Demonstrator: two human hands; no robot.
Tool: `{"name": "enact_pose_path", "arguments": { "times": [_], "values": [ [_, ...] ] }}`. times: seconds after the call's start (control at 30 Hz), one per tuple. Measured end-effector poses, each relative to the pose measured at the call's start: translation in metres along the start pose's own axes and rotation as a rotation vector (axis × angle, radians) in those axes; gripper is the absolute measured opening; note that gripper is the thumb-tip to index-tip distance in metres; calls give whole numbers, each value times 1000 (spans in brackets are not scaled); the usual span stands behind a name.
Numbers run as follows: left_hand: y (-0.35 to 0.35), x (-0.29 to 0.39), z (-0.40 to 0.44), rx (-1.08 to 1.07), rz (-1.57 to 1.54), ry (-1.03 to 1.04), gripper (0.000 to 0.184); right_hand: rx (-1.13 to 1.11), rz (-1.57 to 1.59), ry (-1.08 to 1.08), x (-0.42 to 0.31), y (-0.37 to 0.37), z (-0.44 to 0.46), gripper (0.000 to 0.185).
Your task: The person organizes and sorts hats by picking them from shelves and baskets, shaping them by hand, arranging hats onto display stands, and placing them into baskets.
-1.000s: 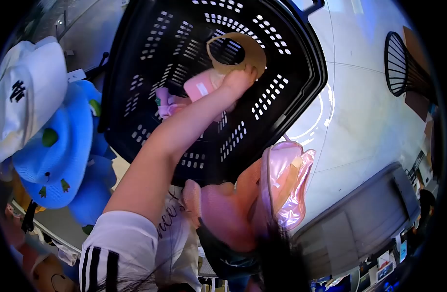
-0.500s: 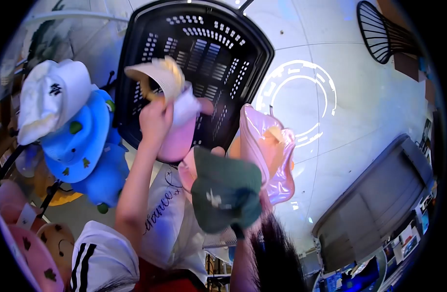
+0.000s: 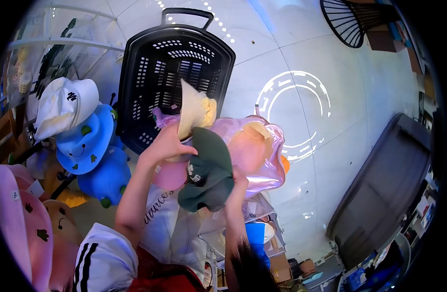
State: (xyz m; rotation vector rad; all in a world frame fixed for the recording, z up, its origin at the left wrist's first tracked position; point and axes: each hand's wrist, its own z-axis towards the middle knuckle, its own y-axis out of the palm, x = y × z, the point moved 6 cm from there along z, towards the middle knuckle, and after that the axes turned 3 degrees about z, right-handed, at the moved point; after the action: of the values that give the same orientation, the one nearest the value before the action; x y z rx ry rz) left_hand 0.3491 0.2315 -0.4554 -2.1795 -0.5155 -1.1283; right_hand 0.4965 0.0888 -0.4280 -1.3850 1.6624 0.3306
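Note:
My left hand [image 3: 170, 147] is closed on a cream straw hat [image 3: 191, 109] with yellow trim. Its thumb reaches the edge of a dark green cap [image 3: 209, 170], and a pink hat [image 3: 171, 175] shows beneath the hand. On the other side, my right hand [image 3: 238, 184] grips the green cap, whose brim points up. Just beyond it is a shiny pink wavy-brimmed hat [image 3: 272, 177] with a peach-coloured hat [image 3: 250, 151] inside; what supports them is hidden. A small purple-pink item [image 3: 165, 118] shows beyond my left hand, at the black basket.
A black slotted basket [image 3: 128, 73] with a handle lies ahead. White [image 3: 70, 104], blue [image 3: 89, 138] and pink hats [image 3: 19, 224] hang at left. A wire rack [image 3: 262, 207] stands below right, a dark grey bin-like object [image 3: 379, 190] farther right, a wire-backed chair [image 3: 342, 22] beyond.
My hands have come together, with the cream hat moved right and down toward the green cap. The green cap has turned brim-up, and the view has shifted.

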Motion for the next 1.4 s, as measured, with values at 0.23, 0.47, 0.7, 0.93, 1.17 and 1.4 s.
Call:
{"name": "enact_pose_path", "arguments": {
  "times": [0.23, 0.47, 0.7, 0.93, 1.17, 1.4],
  "values": [
    [13, -8, -33, -141, -52, -165, 45, 53, -29, -6, -7, -15, 9, 5],
    [-1, -3, -89, 266, -94, -233, 29, 483, -64, -125, -54, -90, 21, 13],
    [15, -97, -155, 1004, -504, -560, 35, 598, 143, -348, -124, -102, 2, 19],
    [28, -120, -187, 1234, -857, -565, 36, 335, 274, -608, -165, -10, 17, 19],
    [41, -119, -230, 1303, -1038, -464, 38, 98, -23, -488, -107, 25, -26, 31],
    [82, -55, -306, 1253, -938, -398, 41, -12, 40, -362, 6, -42, -182, 26]
  ]
}}
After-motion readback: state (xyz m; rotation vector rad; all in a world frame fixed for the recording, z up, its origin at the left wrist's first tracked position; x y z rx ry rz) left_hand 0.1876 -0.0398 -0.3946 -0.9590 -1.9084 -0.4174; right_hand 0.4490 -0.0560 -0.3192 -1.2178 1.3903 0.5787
